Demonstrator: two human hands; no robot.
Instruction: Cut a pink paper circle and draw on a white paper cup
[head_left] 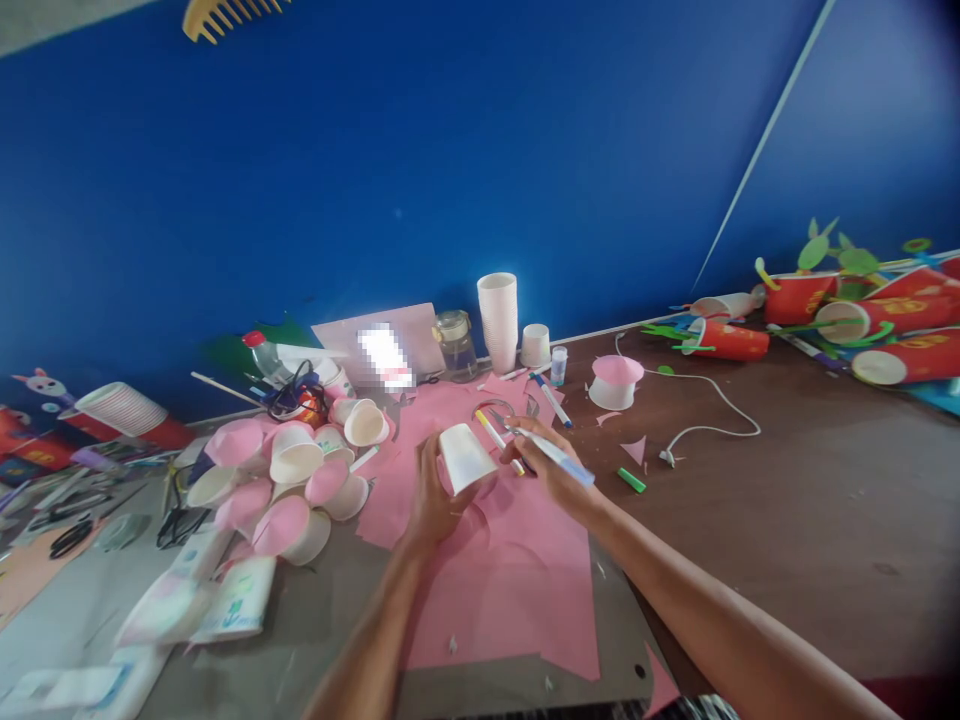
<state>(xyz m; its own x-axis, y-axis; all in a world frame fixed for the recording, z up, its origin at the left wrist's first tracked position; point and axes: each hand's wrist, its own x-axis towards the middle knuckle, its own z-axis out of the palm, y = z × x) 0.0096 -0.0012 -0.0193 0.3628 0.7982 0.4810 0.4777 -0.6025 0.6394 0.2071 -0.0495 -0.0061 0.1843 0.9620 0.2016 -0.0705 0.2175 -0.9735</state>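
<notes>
A white paper cup (pixel 466 458) is gripped in my left hand (pixel 431 500), tilted with its base toward the upper left, above pink paper sheets (pixel 502 610). My right hand (pixel 555 478) is closed around a white and light-blue marker (pixel 556 455), whose tip points left toward the cup without clearly touching it. Between the hands, a yellow-and-white marker (pixel 491 432) lies on the pink paper. Close behind it, what look like scissors (pixel 495 406) are partly hidden by my right fingers.
Cups with pink paper discs (pixel 281 525) crowd the left. Behind stand a tall cup stack (pixel 498 320), a glass jar (pixel 455 345) and a blurred-out bright screen (pixel 386 355). A pink-topped cup (pixel 616 385), white cable (pixel 739 410) and red cups (pixel 731 340) lie right.
</notes>
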